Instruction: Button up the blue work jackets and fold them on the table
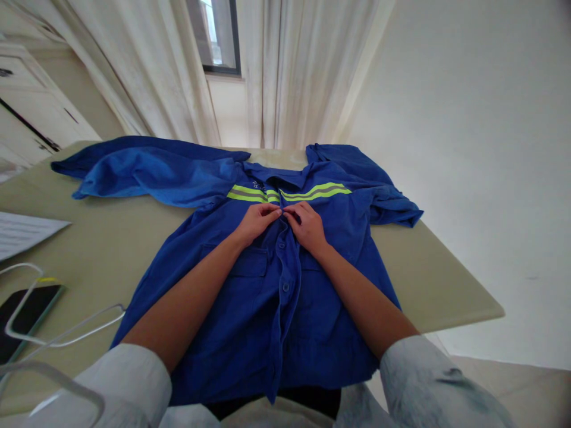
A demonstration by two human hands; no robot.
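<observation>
A blue work shirt (250, 309) with yellow-green reflective stripes (330, 191) across the chest lies spread front-up on a beige table (446, 285). Its sleeves reach out to both sides. Both hands meet at the button placket just below the stripes. My left hand (256, 221) pinches the placket edge with its fingers closed. My right hand (306, 224) pinches the facing edge, fingertips touching the left hand's. Two blue buttons (285, 286) show lower on the placket.
A white clothes hanger (57, 339) lies at the table's left over a dark phone (27, 312). A sheet of paper (22, 232) is beyond them. White curtains (285, 71) and a window hang behind the table. The table's right edge drops to the floor.
</observation>
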